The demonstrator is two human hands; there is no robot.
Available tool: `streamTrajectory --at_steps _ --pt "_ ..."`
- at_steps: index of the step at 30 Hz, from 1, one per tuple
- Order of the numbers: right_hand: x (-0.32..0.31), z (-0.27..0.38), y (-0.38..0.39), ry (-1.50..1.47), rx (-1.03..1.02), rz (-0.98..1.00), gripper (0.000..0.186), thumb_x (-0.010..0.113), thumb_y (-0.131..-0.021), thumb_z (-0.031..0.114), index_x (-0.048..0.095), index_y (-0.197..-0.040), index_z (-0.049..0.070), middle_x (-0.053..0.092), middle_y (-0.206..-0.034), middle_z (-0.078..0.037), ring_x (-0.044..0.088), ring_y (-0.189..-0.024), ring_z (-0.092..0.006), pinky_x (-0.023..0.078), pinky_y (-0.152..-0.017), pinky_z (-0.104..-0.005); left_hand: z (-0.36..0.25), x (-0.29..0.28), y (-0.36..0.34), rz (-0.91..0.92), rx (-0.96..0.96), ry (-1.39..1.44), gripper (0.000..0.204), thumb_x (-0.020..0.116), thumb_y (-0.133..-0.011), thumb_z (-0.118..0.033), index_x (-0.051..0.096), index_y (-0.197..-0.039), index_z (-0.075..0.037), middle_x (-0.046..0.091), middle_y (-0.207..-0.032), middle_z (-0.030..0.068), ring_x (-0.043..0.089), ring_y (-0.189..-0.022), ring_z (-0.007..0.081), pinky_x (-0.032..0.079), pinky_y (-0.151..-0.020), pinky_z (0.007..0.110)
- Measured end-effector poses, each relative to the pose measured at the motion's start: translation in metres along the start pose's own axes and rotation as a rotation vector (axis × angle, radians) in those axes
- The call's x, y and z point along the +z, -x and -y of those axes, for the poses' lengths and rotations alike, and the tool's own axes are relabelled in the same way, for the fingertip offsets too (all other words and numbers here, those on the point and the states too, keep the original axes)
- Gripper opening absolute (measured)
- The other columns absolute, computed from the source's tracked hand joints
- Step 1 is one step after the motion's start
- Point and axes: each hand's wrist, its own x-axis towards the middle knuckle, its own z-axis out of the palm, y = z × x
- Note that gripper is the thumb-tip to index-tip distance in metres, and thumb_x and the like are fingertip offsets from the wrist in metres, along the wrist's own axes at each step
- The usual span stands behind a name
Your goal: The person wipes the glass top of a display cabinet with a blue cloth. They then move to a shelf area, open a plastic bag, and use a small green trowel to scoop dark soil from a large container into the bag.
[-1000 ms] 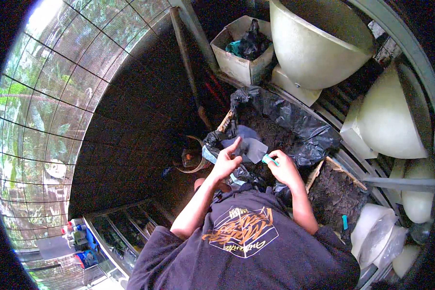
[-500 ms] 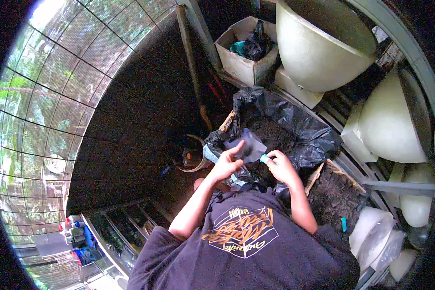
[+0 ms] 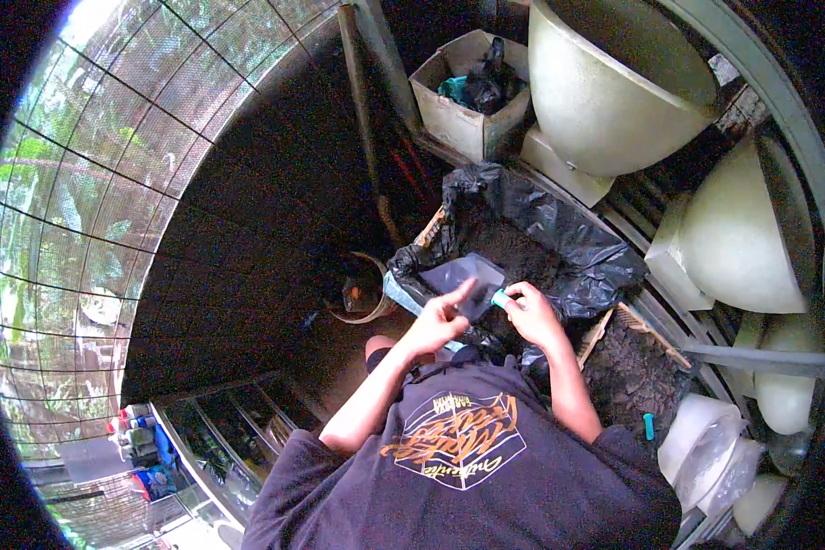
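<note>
My left hand [image 3: 435, 325] is closed on the near edge of a clear plastic bag [image 3: 467, 270], with its index finger stretched out along it. The limp bag hangs over dark soil [image 3: 513, 246] in a crate lined with black plastic [image 3: 605, 270]. Beside it, my right hand [image 3: 533, 321] pinches a short teal tube [image 3: 500, 299] that points toward the bag. Whether the tube touches the bag I cannot tell. Another teal tube [image 3: 649, 426] lies on soil in a second crate [image 3: 628, 367] at the right.
Large pale rounded pots [image 3: 605, 101] stand on a slatted rack beyond the crates. A cardboard box [image 3: 472, 110] holds dark plastic. Clear plastic bags [image 3: 701, 449] are stacked at the right. A round bucket [image 3: 357, 289] stands left of the crate, near a wooden pole [image 3: 362, 110].
The bag has shifted slightly left and spread flatter beyond my left hand. My left index finger has swung a little to the right. My right hand still pinches the teal tube.
</note>
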Motion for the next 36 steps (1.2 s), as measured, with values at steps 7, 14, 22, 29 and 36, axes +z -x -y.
streamTrajectory --at_steps 7,14,22,29,36 --pt "0.001 0.007 0.013 -0.009 -0.099 -0.030 0.020 0.063 -0.089 0.008 0.058 -0.108 0.005 0.058 -0.069 -0.002 0.053 -0.062 -0.0094 0.041 -0.055 -0.0278 0.035 -0.033 -0.006 -0.297 -0.076 -0.098 0.081 0.057 -0.079 0.004 0.026 -0.153 -0.005 0.062 -0.117 0.0009 0.049 -0.063 0.0030 0.045 -0.057 0.022" --pt "-0.006 0.030 0.023 0.191 -0.399 -0.059 0.031 0.065 -0.078 0.002 0.061 -0.108 0.007 0.063 -0.095 -0.013 0.064 -0.088 -0.0307 0.051 -0.077 -0.0362 -0.004 -0.040 -0.011 -0.257 0.016 -0.093 0.078 0.052 -0.081 0.007 0.028 -0.153 -0.009 0.059 -0.100 -0.0016 0.050 -0.072 0.0034 0.043 -0.063 0.020" --pt "0.001 0.038 0.027 0.220 -0.467 -0.121 0.038 0.060 -0.077 -0.007 0.058 -0.115 0.000 0.055 -0.105 -0.019 0.060 -0.098 -0.0371 0.050 -0.084 -0.0402 -0.006 -0.019 -0.010 -0.127 0.049 -0.099 0.081 0.052 -0.079 0.008 0.029 -0.154 -0.012 0.058 -0.118 -0.0034 0.042 -0.070 0.0005 0.037 -0.059 0.019" --pt "0.002 0.020 0.022 0.233 -0.522 -0.070 0.039 0.060 -0.079 -0.007 0.058 -0.118 -0.003 0.054 -0.103 -0.018 0.059 -0.094 -0.0347 0.049 -0.084 -0.0383 0.002 -0.016 -0.008 -0.017 -0.063 -0.099 0.080 0.054 -0.078 0.009 0.030 -0.152 -0.007 0.041 -0.148 -0.0012 0.051 -0.114 0.0064 0.042 -0.094 0.022" --pt "-0.005 0.008 0.044 0.160 -0.552 -0.187 0.036 0.066 -0.076 -0.006 0.061 -0.112 -0.003 0.056 -0.103 -0.017 0.059 -0.094 -0.0307 0.048 -0.084 -0.0346 0.052 -0.074 -0.010 -0.219 -0.134 -0.027 0.078 0.059 -0.081 0.004 0.027 -0.152 -0.004 0.049 -0.142 0.0011 0.057 -0.096 0.0058 0.049 -0.082 0.023"
